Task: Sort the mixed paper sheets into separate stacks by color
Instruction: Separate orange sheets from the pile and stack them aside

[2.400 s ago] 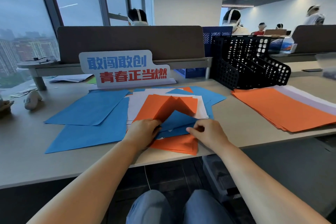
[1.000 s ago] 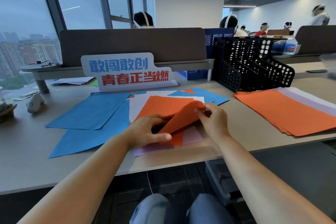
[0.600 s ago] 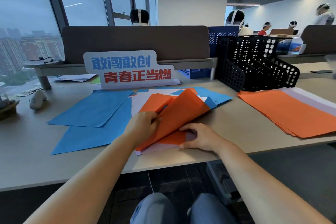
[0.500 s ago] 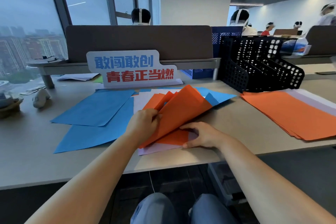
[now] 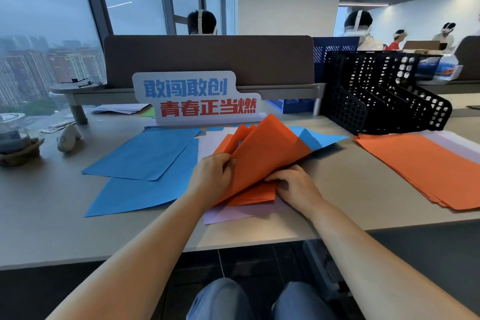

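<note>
1. Left hand (image 5: 213,174) gripped the raised orange sheets (image 5: 267,153) at their left edge, fingers curled round the paper. The sheets stood fanned and tilted up off the mixed pile, with the far corner pointing toward the sign (image 5: 197,97).
2. Right hand (image 5: 293,187) lay just beside the left, under the lower edge of the raised sheets. Its fingers were bent, with the tips on the flat orange sheet (image 5: 257,193). Could not tell whether it pinched or only pressed.
3. The flat orange sheet rested on a lilac sheet (image 5: 233,213), whose near corner came close to the front edge of the table (image 5: 52,215).
4. Behind the hands a white sheet (image 5: 210,143) lay partly covered in the pile. Blue corners (image 5: 319,139) stuck out to the right from behind the raised orange.
5. Left of the pile, two sheets lay flat and askew on the table. The upper blue sheet (image 5: 145,153) overlapped the lower blue sheet (image 5: 135,195), and both reached the pile's left side.
6. To the right, well apart from the pile, the orange stack (image 5: 420,163) lay flat with its edges slightly fanned. Pale sheets (image 5: 459,143) showed along its far side.
7. A black rack (image 5: 384,91) stood upright behind the orange stack.
8. A small white object (image 5: 68,138) sat at the far left of the table; kind not clear.
9. A brown divider (image 5: 207,60) ran behind the sign.
</note>
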Demonstrator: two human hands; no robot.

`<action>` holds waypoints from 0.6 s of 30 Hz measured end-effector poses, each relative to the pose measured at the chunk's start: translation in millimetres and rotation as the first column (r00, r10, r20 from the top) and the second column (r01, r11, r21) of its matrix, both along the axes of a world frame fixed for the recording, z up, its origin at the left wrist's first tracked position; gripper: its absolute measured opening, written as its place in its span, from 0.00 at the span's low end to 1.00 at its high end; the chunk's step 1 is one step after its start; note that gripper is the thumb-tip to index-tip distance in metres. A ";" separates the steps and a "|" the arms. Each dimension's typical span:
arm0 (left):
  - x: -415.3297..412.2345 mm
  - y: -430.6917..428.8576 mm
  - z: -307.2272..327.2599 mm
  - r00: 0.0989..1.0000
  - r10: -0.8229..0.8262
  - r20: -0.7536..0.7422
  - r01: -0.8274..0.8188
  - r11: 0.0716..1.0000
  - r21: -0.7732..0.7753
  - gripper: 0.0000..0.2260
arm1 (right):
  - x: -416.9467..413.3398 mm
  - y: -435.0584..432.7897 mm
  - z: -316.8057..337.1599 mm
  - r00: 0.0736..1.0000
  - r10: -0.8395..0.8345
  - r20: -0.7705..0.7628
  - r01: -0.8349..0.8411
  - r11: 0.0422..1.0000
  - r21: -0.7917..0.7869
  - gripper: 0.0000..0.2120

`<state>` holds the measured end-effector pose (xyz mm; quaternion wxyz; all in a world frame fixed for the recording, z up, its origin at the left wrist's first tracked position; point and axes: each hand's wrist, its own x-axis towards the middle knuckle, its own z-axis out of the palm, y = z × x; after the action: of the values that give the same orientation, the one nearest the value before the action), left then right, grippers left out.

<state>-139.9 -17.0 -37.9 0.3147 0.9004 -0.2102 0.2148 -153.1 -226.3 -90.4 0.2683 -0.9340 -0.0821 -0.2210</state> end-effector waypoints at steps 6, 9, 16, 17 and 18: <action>4.3 1.5 9.3 0.998 0.037 0.043 -0.037 0.999 -0.021 0.10 | 1.9 12.3 24.3 0.959 -0.097 0.266 0.049 0.982 0.182 0.04; 7.1 4.2 22.7 0.993 0.049 0.108 -0.043 0.998 -0.054 0.10 | 2.1 12.6 65.0 0.863 -0.175 0.475 0.070 0.971 0.230 0.06; -5.8 13.9 39.2 0.962 -0.232 0.147 0.239 0.970 -0.035 0.18 | 2.1 4.1 88.3 0.905 -0.112 0.411 0.020 0.975 0.224 0.11; -7.6 15.9 38.8 0.960 -0.242 0.143 0.251 0.967 -0.046 0.21 | -0.2 3.9 89.1 0.902 -0.127 0.413 0.021 0.968 0.251 0.13; -10.2 17.5 39.6 0.960 -0.249 0.130 0.257 0.965 -0.053 0.23 | -1.9 3.7 89.5 0.893 -0.154 0.423 0.032 0.959 0.281 0.13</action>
<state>-150.1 0.5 1.7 0.3571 0.8398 -0.3350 0.2346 -155.0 -222.6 -0.9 0.3548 -0.8178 -0.0652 -0.4485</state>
